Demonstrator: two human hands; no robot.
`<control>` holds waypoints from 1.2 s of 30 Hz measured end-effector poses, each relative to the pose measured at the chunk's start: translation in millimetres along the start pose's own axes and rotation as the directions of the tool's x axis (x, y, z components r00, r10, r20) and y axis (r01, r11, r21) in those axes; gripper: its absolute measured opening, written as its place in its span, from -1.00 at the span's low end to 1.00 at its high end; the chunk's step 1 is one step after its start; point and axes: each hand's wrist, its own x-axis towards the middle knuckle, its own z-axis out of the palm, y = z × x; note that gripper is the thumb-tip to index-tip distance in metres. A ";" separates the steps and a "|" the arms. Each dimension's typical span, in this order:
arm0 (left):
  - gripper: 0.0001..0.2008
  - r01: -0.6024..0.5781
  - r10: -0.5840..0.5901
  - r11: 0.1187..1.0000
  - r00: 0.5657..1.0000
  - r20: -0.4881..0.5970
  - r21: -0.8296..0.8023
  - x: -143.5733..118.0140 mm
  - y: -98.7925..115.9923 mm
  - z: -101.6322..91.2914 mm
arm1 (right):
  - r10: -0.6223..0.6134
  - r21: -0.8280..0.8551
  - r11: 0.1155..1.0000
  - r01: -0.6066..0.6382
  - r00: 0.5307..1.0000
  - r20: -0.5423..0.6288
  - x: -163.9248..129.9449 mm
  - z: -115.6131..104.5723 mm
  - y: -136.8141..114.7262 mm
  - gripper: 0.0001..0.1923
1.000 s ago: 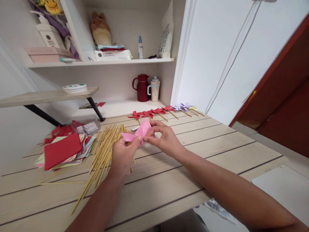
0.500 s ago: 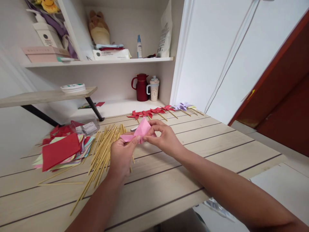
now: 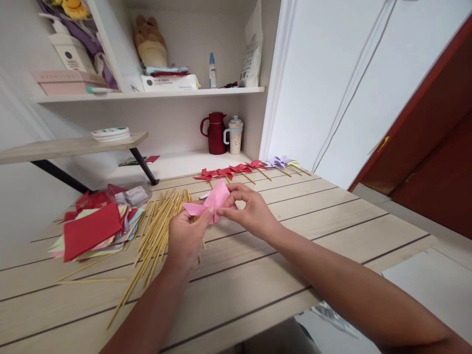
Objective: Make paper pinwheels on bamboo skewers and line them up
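A folded pink paper pinwheel (image 3: 217, 195) is held up over the table between both hands. My left hand (image 3: 188, 233) pinches its lower left part with the thumb in front. With thumb and forefinger pressed together, my right hand (image 3: 250, 209) grips the paper's right side. Part of the paper is hidden behind the fingers. Just left of my left hand lies a loose heap of thin wooden sticks (image 3: 158, 236). Behind the hands, red paper pinwheels (image 3: 224, 173) on sticks lie in a row, with a lilac pinwheel (image 3: 278, 161) at its right.
A stack of coloured paper sheets topped by a red sheet (image 3: 92, 231) lies at the left, near a clear plastic packet (image 3: 134, 194). At the back stand a dark red jug (image 3: 216, 132) and a speckled cup (image 3: 236, 135). A small raised shelf (image 3: 73, 147) overhangs the table's left side.
The pink paper's upper point has tipped slightly, and its left flap sits a little higher. Both hands keep nearly the same place and grip.
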 end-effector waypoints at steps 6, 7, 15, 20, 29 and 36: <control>-0.69 -0.023 0.024 1.000 1.000 0.012 -0.009 -1.4 1.5 -0.3 | 0.006 -0.003 1.000 -0.006 1.000 0.010 0.2 0.5 -0.8 -0.81; -0.69 -0.022 0.022 1.000 1.000 0.010 -0.012 -1.5 1.4 -0.3 | 0.007 -0.001 1.000 -0.007 1.000 0.007 0.2 0.6 -0.8 -0.81; -0.70 0.004 -0.004 1.000 1.000 -0.008 0.018 -1.1 1.6 1.2 | 0.005 -0.001 1.000 -0.005 1.000 0.006 0.7 0.7 -0.7 -0.81; -0.75 -0.038 0.038 0.997 0.999 -0.002 0.073 -2.4 1.6 0.9 | -0.006 0.005 1.000 0.006 1.000 0.018 -0.6 0.7 -0.6 -0.80; -0.69 0.083 -0.083 0.997 0.997 -0.004 -0.013 2.7 9.3 -5.2 | 0.024 0.146 0.989 -0.008 0.994 -0.111 4.9 -10.9 -1.7 -0.74; -0.72 0.114 -0.113 0.993 0.988 0.104 -0.004 3.3 9.4 -8.7 | 0.295 0.401 0.862 -0.311 0.950 0.103 10.9 -15.0 8.1 -0.34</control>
